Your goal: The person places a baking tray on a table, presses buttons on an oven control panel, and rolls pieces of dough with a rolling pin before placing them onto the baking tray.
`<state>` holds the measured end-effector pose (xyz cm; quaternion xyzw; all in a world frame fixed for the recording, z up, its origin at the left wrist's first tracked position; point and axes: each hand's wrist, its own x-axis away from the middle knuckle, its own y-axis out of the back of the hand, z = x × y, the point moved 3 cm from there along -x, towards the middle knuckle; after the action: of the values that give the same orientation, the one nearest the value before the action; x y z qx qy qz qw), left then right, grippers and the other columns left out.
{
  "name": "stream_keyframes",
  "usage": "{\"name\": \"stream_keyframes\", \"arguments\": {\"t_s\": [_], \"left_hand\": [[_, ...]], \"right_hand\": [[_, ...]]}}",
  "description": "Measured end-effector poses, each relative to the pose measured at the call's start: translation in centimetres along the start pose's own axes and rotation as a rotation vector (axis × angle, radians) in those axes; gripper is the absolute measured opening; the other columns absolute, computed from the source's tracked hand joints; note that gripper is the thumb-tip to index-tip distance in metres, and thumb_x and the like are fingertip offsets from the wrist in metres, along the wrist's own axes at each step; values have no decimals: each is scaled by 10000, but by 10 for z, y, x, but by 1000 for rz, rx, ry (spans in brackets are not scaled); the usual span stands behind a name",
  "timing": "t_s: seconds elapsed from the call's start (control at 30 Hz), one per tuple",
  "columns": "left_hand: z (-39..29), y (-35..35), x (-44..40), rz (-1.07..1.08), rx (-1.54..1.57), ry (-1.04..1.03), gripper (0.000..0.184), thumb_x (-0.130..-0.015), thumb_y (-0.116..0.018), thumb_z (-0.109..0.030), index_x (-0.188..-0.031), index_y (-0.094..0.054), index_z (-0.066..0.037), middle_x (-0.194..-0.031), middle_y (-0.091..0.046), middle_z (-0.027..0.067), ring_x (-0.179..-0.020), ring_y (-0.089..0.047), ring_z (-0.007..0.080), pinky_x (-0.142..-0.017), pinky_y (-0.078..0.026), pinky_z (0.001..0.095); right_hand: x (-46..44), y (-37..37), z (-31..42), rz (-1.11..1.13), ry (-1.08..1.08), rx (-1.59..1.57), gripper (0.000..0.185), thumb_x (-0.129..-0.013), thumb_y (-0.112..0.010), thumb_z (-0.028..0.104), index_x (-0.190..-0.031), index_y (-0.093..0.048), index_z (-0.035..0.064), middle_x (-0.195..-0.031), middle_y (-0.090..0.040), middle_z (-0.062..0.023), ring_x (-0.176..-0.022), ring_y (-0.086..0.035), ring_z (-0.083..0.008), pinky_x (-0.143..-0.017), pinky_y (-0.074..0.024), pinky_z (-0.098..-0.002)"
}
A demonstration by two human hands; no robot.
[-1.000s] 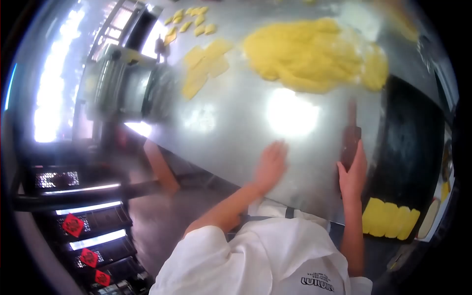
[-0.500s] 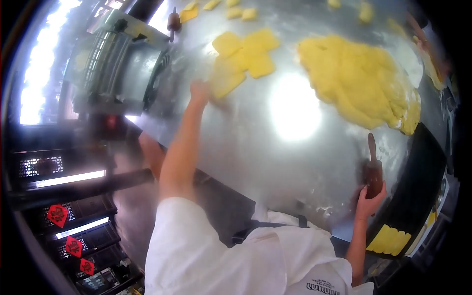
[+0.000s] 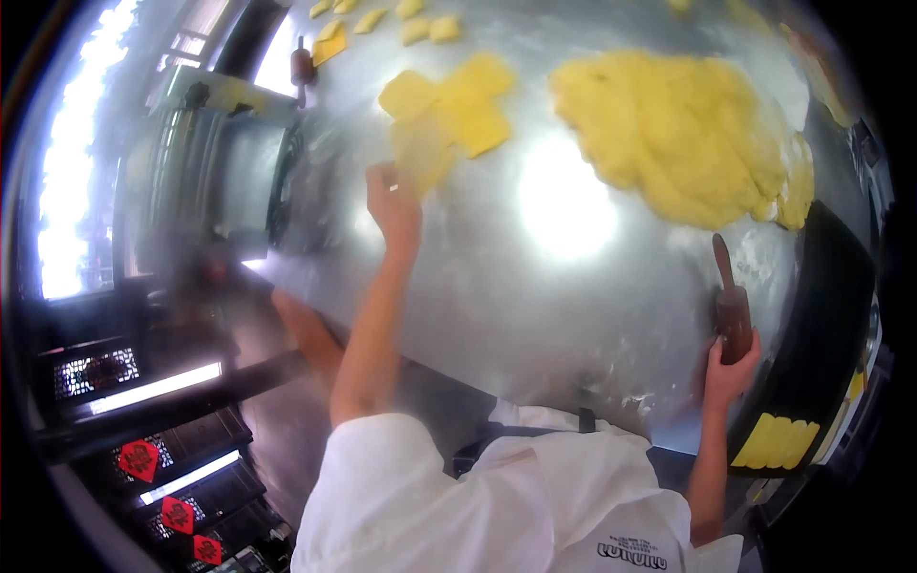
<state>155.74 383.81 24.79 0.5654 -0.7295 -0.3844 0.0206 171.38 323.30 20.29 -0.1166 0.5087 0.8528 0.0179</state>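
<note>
My left hand (image 3: 393, 205) is at the near corner of a flat yellow dough piece (image 3: 427, 160), fingers curled against its edge and partly hidden. That piece looks blurred and overlaps a group of flat yellow dough squares (image 3: 476, 100). A small white spot shows on the hand, too small to name. At the right, my right hand (image 3: 732, 374) is wrapped round the brown barrel of a rolling pin (image 3: 734, 315). The pin's handle points away from me towards a big lump of yellow dough (image 3: 673, 134).
A metal machine (image 3: 205, 172) stands left on the steel table (image 3: 478, 286). Beyond are a second rolling pin (image 3: 301, 69) and several small dough pieces (image 3: 444, 29). Another arm (image 3: 310, 329) shows beside my left forearm. A black tray (image 3: 826, 315) at right holds yellow strips (image 3: 778, 441).
The view has shifted, so the table things sit farther left. My left hand has moved slightly right against the dough squares. My right hand still holds the rolling pin.
</note>
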Motion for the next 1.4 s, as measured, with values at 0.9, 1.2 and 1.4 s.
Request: {"name": "stream_keyframes", "arguments": {"t_s": [0.9,1.2,1.4], "left_hand": [[-178,-104,286,773,513,-161,539,-1041,-465,-93,-1536,-332,74,-1577,-402,230,-1466,-396,330,-1216,-289,403],[-168,-94,278,770,746,148,560,-1018,-511,-47,-1540,-336,54,-1555,-440,192,-1447,-426,293,-1203,-316,400],[-158,-58,228,552,333,-235,380,-1045,-479,-98,-1396,-510,44,-1401,-557,192,-1275,-547,286,-1071,-430,393]], "right_hand": [[82,-10,98,241,-771,-1108,622,-985,-700,288,-1461,-370,61,-816,-579,-7,-564,-474,-53,-480,-395,-215],[61,11,6,258,-323,-502,673,-916,-778,276,-1470,-454,71,-1101,-713,-128,-969,-693,-234,-840,-551,-347],[17,53,32,460,-54,-372,701,-861,-803,361,-1457,-490,165,-1188,-722,-147,-1065,-705,-312,-937,-537,-402]]}}
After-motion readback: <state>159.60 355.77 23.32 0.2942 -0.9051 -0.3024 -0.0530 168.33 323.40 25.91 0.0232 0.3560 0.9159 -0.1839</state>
